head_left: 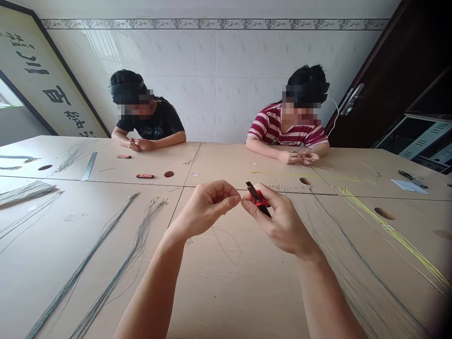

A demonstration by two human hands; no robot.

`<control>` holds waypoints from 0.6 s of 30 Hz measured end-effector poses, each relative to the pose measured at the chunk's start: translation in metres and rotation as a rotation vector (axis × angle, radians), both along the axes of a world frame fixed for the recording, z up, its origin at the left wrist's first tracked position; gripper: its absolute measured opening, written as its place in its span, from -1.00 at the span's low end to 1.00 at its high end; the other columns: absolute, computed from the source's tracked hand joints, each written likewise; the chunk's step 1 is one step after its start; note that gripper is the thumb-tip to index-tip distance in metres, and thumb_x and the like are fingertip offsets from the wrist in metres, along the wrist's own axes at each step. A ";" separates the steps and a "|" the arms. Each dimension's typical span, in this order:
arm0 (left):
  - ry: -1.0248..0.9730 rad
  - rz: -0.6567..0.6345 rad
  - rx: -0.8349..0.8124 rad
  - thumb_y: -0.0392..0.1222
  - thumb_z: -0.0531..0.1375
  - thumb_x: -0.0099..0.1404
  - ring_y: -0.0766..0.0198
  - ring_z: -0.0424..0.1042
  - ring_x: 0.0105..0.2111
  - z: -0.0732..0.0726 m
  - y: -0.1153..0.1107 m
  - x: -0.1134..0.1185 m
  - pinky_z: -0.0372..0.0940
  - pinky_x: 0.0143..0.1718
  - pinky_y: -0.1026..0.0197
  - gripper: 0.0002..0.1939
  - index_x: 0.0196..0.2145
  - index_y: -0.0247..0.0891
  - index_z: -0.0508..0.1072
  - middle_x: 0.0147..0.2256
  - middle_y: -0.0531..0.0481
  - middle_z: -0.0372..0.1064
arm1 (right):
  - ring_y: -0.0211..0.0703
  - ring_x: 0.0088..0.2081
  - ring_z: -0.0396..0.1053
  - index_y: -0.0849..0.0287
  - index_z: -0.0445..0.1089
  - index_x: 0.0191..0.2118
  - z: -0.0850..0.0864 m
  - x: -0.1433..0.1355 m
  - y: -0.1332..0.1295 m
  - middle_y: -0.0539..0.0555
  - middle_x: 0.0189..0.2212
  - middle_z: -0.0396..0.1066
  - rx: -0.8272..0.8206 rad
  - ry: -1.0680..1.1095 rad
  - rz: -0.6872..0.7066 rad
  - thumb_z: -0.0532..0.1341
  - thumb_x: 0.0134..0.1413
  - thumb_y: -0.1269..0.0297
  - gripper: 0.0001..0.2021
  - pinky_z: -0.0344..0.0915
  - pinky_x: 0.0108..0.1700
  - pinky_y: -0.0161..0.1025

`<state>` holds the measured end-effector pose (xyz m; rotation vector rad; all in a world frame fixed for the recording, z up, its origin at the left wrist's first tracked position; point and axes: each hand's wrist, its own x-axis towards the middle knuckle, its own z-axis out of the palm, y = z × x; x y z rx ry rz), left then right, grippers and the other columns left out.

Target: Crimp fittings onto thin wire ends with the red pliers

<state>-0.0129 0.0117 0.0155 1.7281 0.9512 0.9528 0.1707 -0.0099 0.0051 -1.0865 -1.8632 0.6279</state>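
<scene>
On the table (243,301), cord bundles (141,230) are lying left of the left hand (210,207) and right of the right hand (280,219); two people (151,120) are sitting opposite (wall (213,94) behind).

I can pass over the tabletop (226,306) between my forearms (155,278), though a thin cord loop (239,249) is in the way. Grey-blue cord bundles (122,262) obstruct my left, yellow cords (388,227) my far right.

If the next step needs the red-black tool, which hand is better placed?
Probably the right hand: it grips the tool. The left hand shows no tool; its fingers are pinched together, and anything between them is too small to make out.
</scene>
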 end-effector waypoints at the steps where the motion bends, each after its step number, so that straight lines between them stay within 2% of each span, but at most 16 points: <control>1: 0.003 -0.003 -0.006 -0.11 0.18 0.31 0.43 0.04 -0.57 0.000 0.000 0.000 -0.03 -0.58 0.32 -0.82 -0.38 -0.28 0.41 -0.55 0.13 0.12 | -0.27 -0.43 0.12 0.11 0.23 -0.36 0.000 0.000 0.000 -0.08 -0.48 0.15 0.016 -0.007 -0.006 0.13 0.27 0.21 -0.83 0.11 -0.35 -0.30; 8: -0.022 -0.004 -0.015 -0.15 0.16 0.31 0.47 -0.01 -0.59 0.000 -0.001 0.003 -0.07 -0.60 0.33 -0.83 -0.38 -0.31 0.39 -0.56 0.16 0.10 | -0.22 -0.36 0.12 0.12 0.20 -0.36 -0.005 0.000 0.004 -0.03 -0.42 0.19 0.215 -0.105 -0.027 0.12 0.24 0.38 -0.87 0.12 -0.24 -0.25; 14: -0.039 -0.026 0.013 -0.20 0.14 0.34 0.44 0.18 -0.52 0.001 -0.001 0.000 0.07 -0.51 0.33 -0.87 -0.26 -0.29 0.45 -0.54 0.14 0.21 | -0.24 -0.40 0.10 0.12 0.23 -0.35 -0.006 0.001 0.005 -0.06 -0.46 0.13 0.190 -0.062 -0.017 0.12 0.27 0.32 -0.87 0.11 -0.29 -0.26; 18: -0.040 -0.050 0.007 -0.29 0.12 0.31 0.45 0.20 -0.52 0.003 -0.001 0.000 0.08 -0.52 0.34 -0.89 -0.27 -0.29 0.45 -0.55 0.15 0.20 | -0.25 -0.40 0.10 0.13 0.26 -0.33 -0.006 0.001 0.004 -0.07 -0.46 0.13 0.183 -0.060 -0.014 0.12 0.28 0.30 -0.88 0.11 -0.30 -0.27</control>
